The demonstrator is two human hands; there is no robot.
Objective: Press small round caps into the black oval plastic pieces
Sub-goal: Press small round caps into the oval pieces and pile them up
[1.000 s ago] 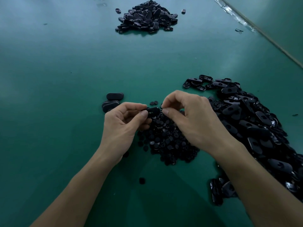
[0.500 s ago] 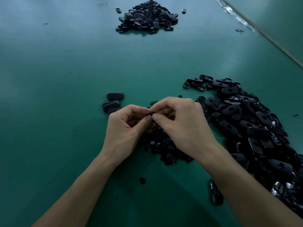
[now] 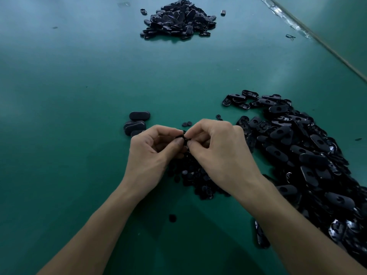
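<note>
Both hands meet over the table (image 3: 79,92). My left hand (image 3: 153,153) and right hand (image 3: 220,155) are curled, thumb and forefinger tips nearly touching each other. Between them I pinch one black oval piece (image 3: 183,138); only a sliver of it shows past my fingers (image 3: 177,144). Can't tell if a cap is seated in it, it's hidden.

The heap of small round caps (image 3: 196,177) sits right under my hands, partly covered by them. Two loose caps (image 3: 187,123) lie just beyond my knuckles, and one stray cap (image 3: 172,217) lies near, between my forearms.

The big pile of oval pieces (image 3: 297,151) is on my right, running under the right forearm. A few oval pieces (image 3: 137,124) are stacked just left of my left hand. A second pile (image 3: 178,18) sits at the far end of the table, well apart.
</note>
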